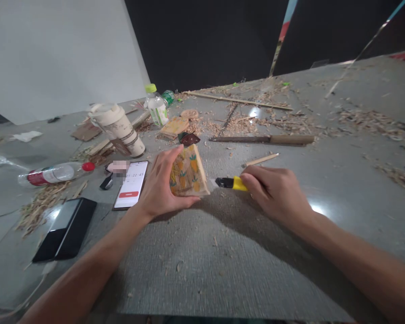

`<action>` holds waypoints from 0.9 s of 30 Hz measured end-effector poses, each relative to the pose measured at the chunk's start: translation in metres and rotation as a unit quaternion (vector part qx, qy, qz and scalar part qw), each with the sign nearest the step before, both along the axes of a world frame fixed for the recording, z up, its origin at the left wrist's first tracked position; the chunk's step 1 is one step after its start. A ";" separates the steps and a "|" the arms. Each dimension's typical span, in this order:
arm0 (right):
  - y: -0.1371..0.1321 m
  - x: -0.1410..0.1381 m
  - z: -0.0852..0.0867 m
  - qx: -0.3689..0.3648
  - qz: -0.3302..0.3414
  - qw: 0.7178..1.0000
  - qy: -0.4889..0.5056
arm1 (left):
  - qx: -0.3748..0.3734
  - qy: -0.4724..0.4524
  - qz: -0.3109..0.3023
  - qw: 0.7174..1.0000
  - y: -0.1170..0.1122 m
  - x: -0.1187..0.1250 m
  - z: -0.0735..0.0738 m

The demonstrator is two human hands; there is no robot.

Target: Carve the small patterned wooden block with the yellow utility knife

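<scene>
My left hand (160,184) grips a small square wooden block (189,173) by its sides, thumb along the near edge and fingers at the far corner. Orange carrot-like shapes with green tops are painted on the block's face. In my right hand (276,189) is a utility knife (234,183) with a yellow handle and black front. Its tip points left at the block's right edge; the blade is blurred, so I cannot tell whether it touches the wood. Behind the block lies a dark reddish-brown piece (189,138).
Beyond my hands lie a long wooden-handled tool (273,139), a pencil-like stick (262,159) and another painted block (175,127). To the left are a phone (131,184), tumbler (118,130), lying bottle (57,173), upright bottle (157,108) and black device (65,229). Wood shavings (374,123) litter the table.
</scene>
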State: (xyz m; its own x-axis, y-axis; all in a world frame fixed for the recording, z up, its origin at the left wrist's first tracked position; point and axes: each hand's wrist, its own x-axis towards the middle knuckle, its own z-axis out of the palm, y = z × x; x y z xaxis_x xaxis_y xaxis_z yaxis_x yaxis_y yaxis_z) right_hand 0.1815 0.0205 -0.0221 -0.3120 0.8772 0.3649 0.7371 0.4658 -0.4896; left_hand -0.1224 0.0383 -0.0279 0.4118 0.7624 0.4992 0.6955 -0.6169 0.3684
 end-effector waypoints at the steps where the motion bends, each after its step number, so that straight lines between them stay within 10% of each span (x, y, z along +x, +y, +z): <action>1: 0.001 0.001 0.001 -0.005 -0.007 1.000 0.007 | 0.002 -0.001 0.002 1.000 0.000 0.001 0.000; 9: 0.006 -0.003 -0.001 -0.071 0.004 0.996 0.047 | -0.007 -0.025 0.028 0.999 -0.001 0.007 0.003; 13: 0.003 -0.007 -0.003 -0.078 0.026 0.995 0.058 | -0.173 -0.139 0.020 0.975 -0.005 0.012 0.003; 18: -0.001 -0.010 0.000 -0.086 0.060 0.991 0.079 | -0.405 -0.348 -0.070 0.843 -0.013 0.021 0.001; 27: -0.005 -0.012 -0.001 -0.073 0.093 0.990 0.075 | -0.555 -0.524 -0.120 0.634 -0.028 0.030 0.018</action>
State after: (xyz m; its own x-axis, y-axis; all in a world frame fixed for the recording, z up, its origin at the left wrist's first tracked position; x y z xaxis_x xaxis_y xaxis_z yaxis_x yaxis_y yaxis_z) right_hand 0.1698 0.0157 -0.0236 -0.4246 0.8568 0.2926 0.5593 0.5023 -0.6594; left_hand -0.0928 0.0101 -0.0096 0.4683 0.8617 -0.1952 -0.3560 0.3863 0.8509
